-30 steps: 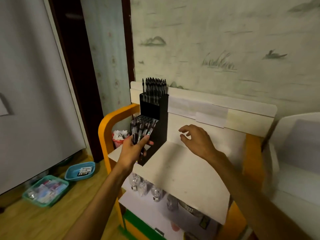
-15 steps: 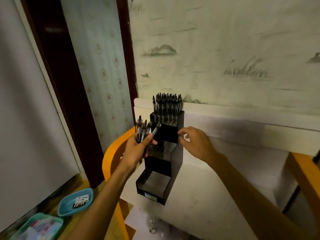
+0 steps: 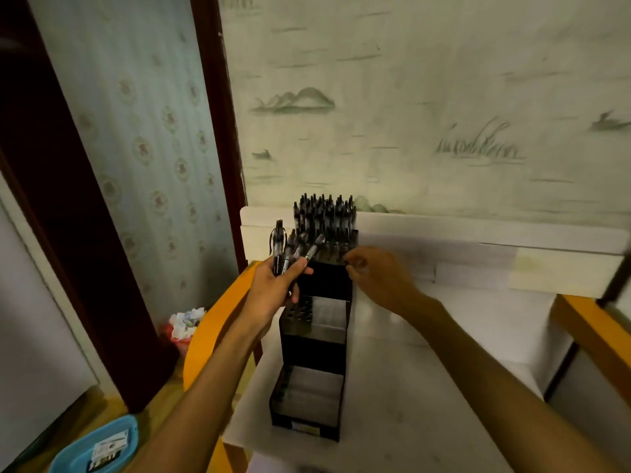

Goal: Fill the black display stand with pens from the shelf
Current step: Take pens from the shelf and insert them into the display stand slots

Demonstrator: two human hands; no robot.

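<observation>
Black display stand [image 3: 312,363] sits on the white shelf top [image 3: 426,387], far tier packed with pens [image 3: 326,213]. Left hand [image 3: 273,291] grips a fanned bunch of pens [image 3: 290,250] just left of the stand. Right hand [image 3: 379,278] at the second tier, fingers curled; blurred, can't tell if it holds anything.

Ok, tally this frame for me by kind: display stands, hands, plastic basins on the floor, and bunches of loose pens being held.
Black display stand: 1
Hands: 2, left hand and right hand
Blue basin on the floor: 1
Bunch of pens held in the left hand: 1; its pens overlap too much to count
Total: 5
</observation>
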